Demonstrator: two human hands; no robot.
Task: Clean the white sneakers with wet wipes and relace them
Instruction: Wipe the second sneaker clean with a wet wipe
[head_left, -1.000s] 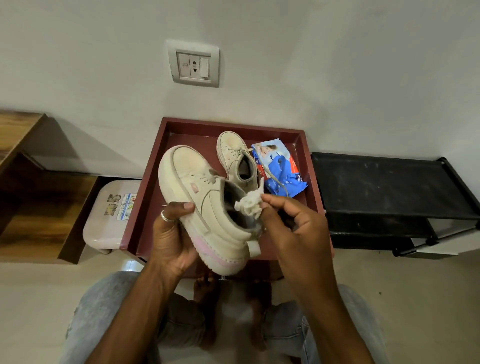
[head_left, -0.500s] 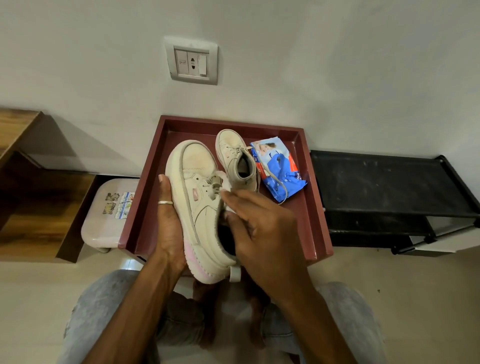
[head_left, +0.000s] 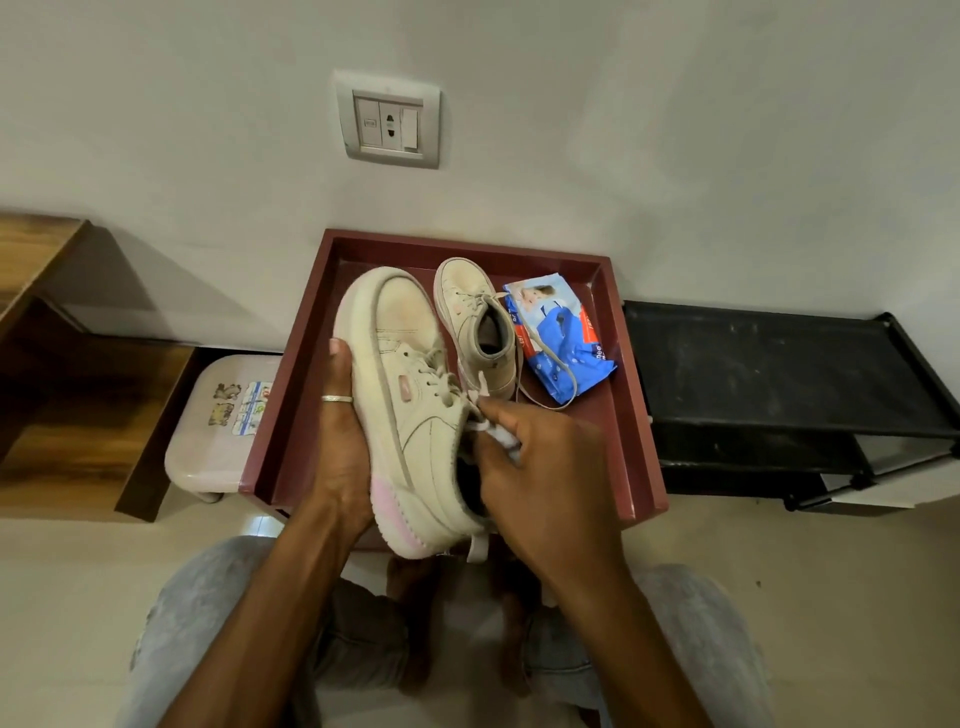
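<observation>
Views: 1, head-worn, wide-angle.
Position: above the seated person's knees (head_left: 208, 613), at the near edge.
Direction: forward and steeply down, toward the far wall (head_left: 675, 130).
Nearness: close; left hand (head_left: 340, 452), right hand (head_left: 545, 467), sneaker (head_left: 410, 415) and wet wipe (head_left: 506, 441) fill the centre.
Span: red tray (head_left: 467, 244) mid-frame, wooden shelf (head_left: 78, 405) left, black rack (head_left: 779, 374) right.
</observation>
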